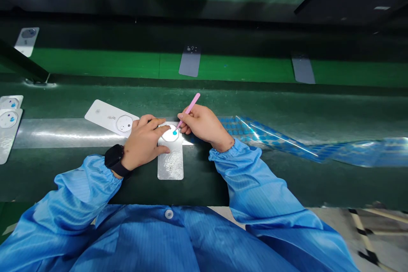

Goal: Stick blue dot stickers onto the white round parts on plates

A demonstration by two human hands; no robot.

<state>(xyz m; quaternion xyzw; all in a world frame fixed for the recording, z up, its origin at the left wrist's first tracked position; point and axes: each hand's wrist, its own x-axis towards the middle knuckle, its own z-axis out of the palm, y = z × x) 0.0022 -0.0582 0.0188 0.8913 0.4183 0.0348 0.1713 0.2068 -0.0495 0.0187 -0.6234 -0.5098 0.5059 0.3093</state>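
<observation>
no legible txt or nos.; faint grey marks (111, 117) on angled white panel (103, 111) too sm. to read.

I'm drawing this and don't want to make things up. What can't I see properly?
All in the head view:
Pink tool: its tip is too small to tell if it touches the blue dot.
Slanted white plate: one corner is hidden by the left hand.
Blue strip: cut off by the right edge.
Far-left white plate: cut off by the left edge.

Pink tool (193, 103) in the right grip (205, 124)
</observation>
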